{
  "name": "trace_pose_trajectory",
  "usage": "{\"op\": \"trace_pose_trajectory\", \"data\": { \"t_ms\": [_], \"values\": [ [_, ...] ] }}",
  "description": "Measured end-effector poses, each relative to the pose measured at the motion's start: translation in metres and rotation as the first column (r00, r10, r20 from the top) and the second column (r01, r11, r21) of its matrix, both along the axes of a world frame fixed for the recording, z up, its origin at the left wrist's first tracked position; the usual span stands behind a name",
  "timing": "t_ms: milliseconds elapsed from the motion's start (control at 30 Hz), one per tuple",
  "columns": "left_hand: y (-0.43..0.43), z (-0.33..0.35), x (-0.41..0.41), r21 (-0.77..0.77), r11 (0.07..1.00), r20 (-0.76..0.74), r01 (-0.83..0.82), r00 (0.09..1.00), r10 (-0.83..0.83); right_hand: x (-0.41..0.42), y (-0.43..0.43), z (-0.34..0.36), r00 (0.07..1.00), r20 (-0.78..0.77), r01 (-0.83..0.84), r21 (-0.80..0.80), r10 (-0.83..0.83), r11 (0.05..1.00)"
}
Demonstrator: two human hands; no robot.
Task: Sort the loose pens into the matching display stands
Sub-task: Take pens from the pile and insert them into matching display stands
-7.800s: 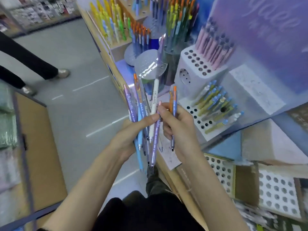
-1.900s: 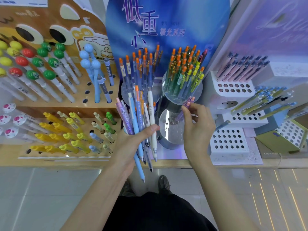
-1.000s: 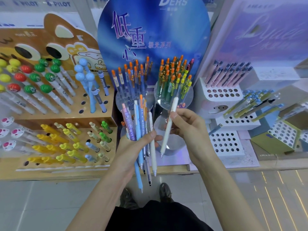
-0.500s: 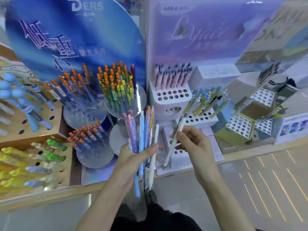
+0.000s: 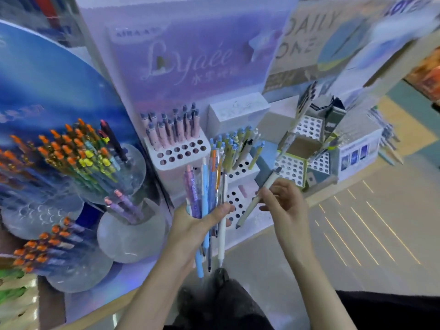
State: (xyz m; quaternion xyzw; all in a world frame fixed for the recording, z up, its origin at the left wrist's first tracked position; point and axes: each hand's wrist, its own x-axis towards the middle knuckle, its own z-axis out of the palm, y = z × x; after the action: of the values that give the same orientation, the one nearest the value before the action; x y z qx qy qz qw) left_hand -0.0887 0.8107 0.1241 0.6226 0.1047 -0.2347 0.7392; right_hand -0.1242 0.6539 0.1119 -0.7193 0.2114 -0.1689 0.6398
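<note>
Having been drawn from the bundle of pens [image 5: 206, 186], one white pen [image 5: 248, 211] is now pinched in the right hand [image 5: 283, 206]. It is held tilted, tip down, over the white perforated stand [image 5: 238, 198]. The bundle is gripped upright in the left hand [image 5: 197, 225], just beside. A matching slot is probably being sought.

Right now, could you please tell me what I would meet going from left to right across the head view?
Orange-topped pens → pink pens → bundle of pens in the left hand → white pen in the right hand → green-edged box stand.
</note>
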Motion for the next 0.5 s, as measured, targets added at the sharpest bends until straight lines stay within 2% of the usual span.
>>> {"op": "trace_pose_trajectory", "data": {
  "t_ms": [100, 200, 333, 500],
  "values": [
    [-0.024, 0.006, 0.007, 0.026, 0.999, 0.020, 0.029, 0.999, -0.030, 0.010, -0.029, 0.007, 1.000, 0.018, 0.013, -0.059, -0.012, 0.998],
    [-0.044, 0.008, 0.017, 0.072, 0.996, 0.036, 0.044, 0.998, -0.047, 0.028, -0.066, 0.008, 0.993, 0.053, 0.111, -0.109, -0.106, 0.988],
    [-0.080, 0.008, 0.033, 0.066, 0.996, 0.064, -0.054, 0.997, 0.050, 0.066, -0.128, 0.015, 0.968, 0.141, 0.230, -0.151, -0.209, 0.961],
    [-0.131, 0.010, 0.044, 0.059, 0.989, 0.052, -0.139, 0.989, 0.136, 0.112, -0.191, 0.024, 0.975, 0.201, 0.157, -0.293, -0.099, 0.943]
  ]
}}
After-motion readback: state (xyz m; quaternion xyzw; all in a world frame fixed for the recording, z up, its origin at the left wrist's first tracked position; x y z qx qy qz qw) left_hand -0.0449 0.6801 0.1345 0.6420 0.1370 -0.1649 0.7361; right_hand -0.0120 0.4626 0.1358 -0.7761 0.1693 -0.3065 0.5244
